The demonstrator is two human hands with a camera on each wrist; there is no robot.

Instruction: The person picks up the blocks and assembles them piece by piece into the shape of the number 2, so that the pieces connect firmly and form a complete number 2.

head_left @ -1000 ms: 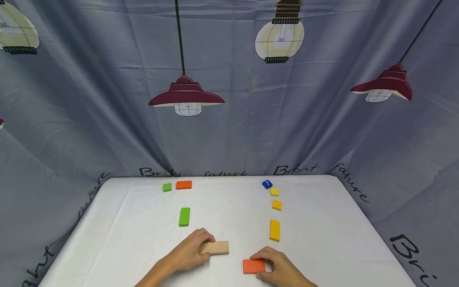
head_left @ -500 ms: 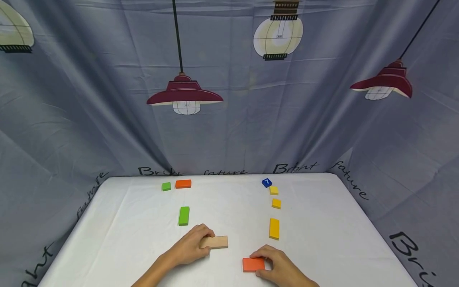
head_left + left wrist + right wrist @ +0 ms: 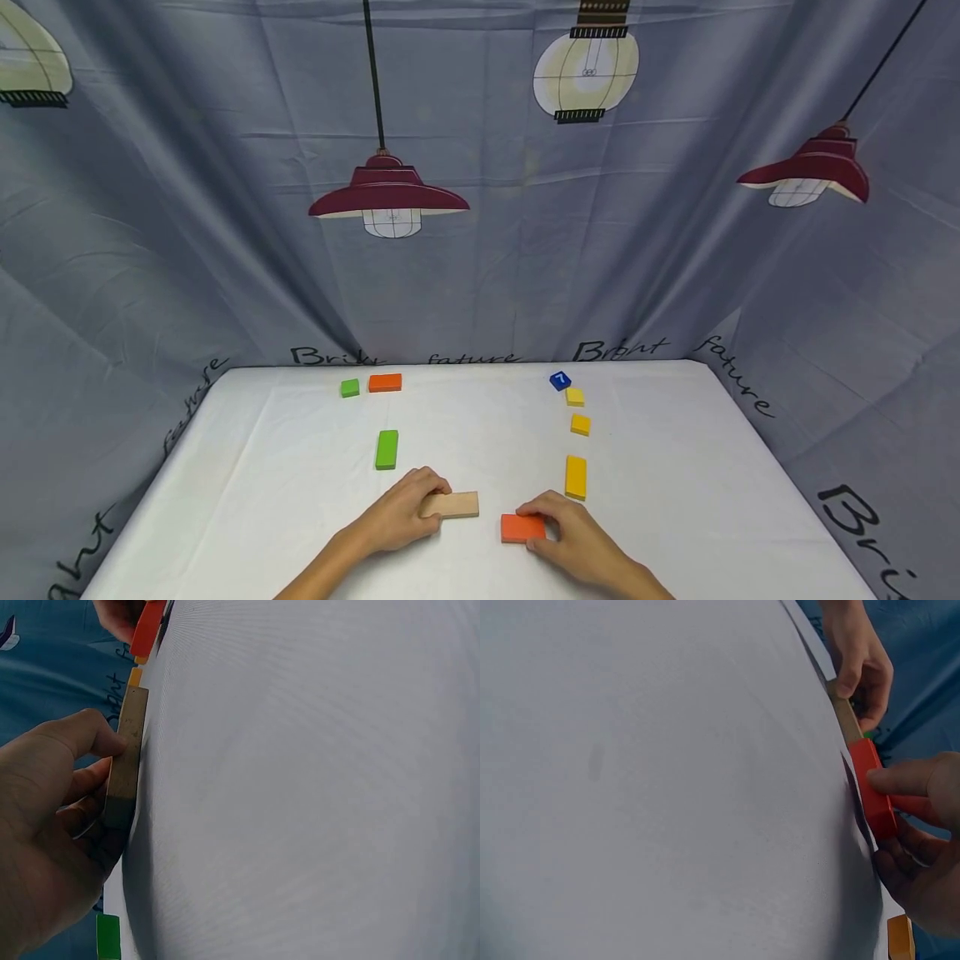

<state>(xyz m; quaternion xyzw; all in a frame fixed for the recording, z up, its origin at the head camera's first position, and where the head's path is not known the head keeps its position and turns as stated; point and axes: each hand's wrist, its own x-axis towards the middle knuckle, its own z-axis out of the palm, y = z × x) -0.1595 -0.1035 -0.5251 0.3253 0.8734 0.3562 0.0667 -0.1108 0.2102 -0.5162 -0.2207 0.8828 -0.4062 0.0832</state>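
Note:
My left hand [image 3: 401,517] grips the left end of a plain wooden block [image 3: 452,504] lying flat on the white table [image 3: 300,500]; the left wrist view shows thumb and fingers [image 3: 79,739] curled round that wooden block [image 3: 124,761]. My right hand [image 3: 566,533] pinches an orange block [image 3: 521,527] just right of the wooden one, a small gap between them. In the right wrist view the fingers [image 3: 900,780] curl over the orange block [image 3: 874,787], with the left hand [image 3: 859,656] beyond.
On the table lie a long green block [image 3: 386,449], a small green block [image 3: 349,387], an orange block [image 3: 385,382], a blue numbered tile [image 3: 559,381], two small yellow blocks [image 3: 575,397] and a long yellow block [image 3: 575,477]. A grey printed curtain [image 3: 480,208] surrounds the table.
My right hand has slid the orange block up and left, closer to the wooden block. My left hand and the wooden block have hardly moved.

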